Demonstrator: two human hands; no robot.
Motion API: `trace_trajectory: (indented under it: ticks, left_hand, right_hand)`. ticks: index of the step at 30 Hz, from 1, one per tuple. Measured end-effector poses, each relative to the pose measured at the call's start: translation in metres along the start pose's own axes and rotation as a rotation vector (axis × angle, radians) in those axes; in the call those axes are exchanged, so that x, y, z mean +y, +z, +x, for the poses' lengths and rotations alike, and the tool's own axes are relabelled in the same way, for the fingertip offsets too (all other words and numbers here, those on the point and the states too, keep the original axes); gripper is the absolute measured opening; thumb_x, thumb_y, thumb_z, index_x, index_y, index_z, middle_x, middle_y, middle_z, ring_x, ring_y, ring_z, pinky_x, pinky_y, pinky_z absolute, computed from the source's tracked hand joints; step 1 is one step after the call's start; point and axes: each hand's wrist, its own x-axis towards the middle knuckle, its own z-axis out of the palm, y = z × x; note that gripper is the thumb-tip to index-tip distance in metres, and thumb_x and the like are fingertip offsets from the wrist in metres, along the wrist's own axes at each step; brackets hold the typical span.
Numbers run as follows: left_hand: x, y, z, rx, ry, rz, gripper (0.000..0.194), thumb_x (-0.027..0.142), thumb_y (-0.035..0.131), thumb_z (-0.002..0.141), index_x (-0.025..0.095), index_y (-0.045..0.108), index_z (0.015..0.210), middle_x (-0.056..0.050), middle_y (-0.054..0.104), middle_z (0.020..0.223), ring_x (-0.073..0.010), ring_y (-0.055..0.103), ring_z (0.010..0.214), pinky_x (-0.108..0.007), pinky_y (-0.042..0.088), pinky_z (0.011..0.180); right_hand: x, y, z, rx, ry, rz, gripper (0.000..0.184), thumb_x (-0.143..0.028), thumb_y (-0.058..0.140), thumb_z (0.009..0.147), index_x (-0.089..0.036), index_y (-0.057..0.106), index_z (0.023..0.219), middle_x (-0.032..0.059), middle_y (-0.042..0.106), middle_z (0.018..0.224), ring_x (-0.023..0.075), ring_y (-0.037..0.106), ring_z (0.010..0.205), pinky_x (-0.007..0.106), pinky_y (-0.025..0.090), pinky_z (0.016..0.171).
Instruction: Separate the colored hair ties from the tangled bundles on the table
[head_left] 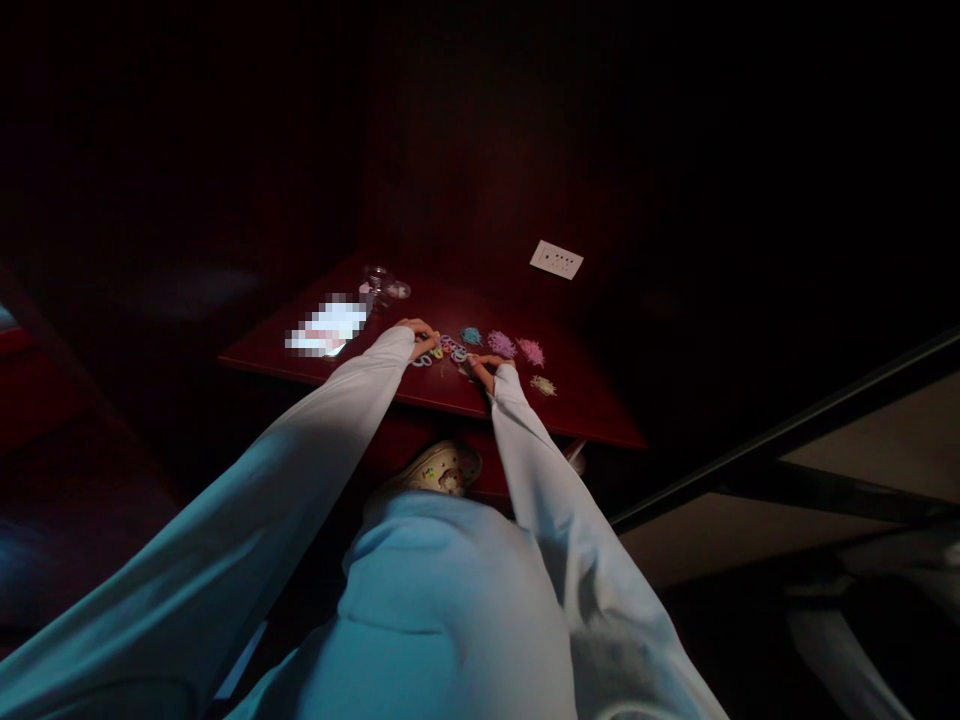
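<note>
On the dark red table [337, 370], a mixed heap of small coloured elastic hair ties [450, 347] lies between my hands. My left hand [420, 333] reaches in from the left, fingertips curled together at the heap's edge beside a yellow piece. From the right, my right hand [486, 370] pinches low at the near side of the same heap. Whatever sits between the fingertips of either hand is too small to make out. Sorted by colour beside them are a blue pile [471, 336], a purple pile [502, 344], a pink pile [532, 351] and a pale yellow pile [543, 385].
A lit phone [330, 328], its screen blurred out, lies at the table's left. Behind it stands a clear plastic container [379, 280]. A white socket plate [556, 259] is on the back wall. Below the table's front edge shows a decorated clog [446, 468].
</note>
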Motion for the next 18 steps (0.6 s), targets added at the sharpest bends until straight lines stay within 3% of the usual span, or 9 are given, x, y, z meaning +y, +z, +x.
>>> trace_trajectory:
  ticks: [4,8,14,18]
  left_hand:
    - [-0.001,0.001,-0.001,0.006,-0.010,-0.035,0.019,0.038,0.070,0.079,0.025,0.079,0.070,-0.001,0.080,0.091,-0.0175,0.068,0.081,-0.028,0.054,0.077]
    - [0.001,-0.001,-0.002,0.018,0.012,-0.005,0.019,0.038,0.069,0.080,0.025,0.080,0.071,-0.001,0.081,0.089,-0.0177,0.069,0.081,-0.027,0.055,0.077]
    - [0.002,-0.003,-0.003,0.006,0.017,0.025,0.019,0.038,0.070,0.083,0.024,0.080,0.073,-0.001,0.081,0.092,-0.0178,0.069,0.081,-0.029,0.055,0.084]
    - [-0.002,-0.008,-0.001,-0.070,0.049,-0.002,0.020,0.040,0.071,0.083,0.025,0.081,0.078,-0.002,0.081,0.096,-0.0183,0.069,0.084,-0.029,0.054,0.082]
  right_hand:
    - [0.003,-0.001,0.000,0.010,0.032,0.070,0.046,-0.067,0.074,0.088,-0.022,0.082,0.085,0.0064,0.077,0.080,0.0268,0.071,0.096,0.040,0.058,0.092]
    - [0.003,-0.002,0.001,-0.020,0.019,0.056,0.046,-0.069,0.074,0.087,-0.024,0.082,0.084,0.0062,0.080,0.085,0.0278,0.072,0.098,0.043,0.057,0.097]
    - [-0.004,-0.009,-0.002,-0.057,-0.087,0.017,0.029,-0.045,0.066,0.099,-0.025,0.084,0.087,0.0053,0.084,0.104,0.0277,0.071,0.114,0.047,0.045,0.117]
    - [-0.003,-0.013,-0.006,-0.051,-0.071,0.008,0.031,-0.041,0.060,0.102,-0.024,0.084,0.092,0.0062,0.083,0.104,0.0274,0.069,0.112,0.046,0.045,0.114]
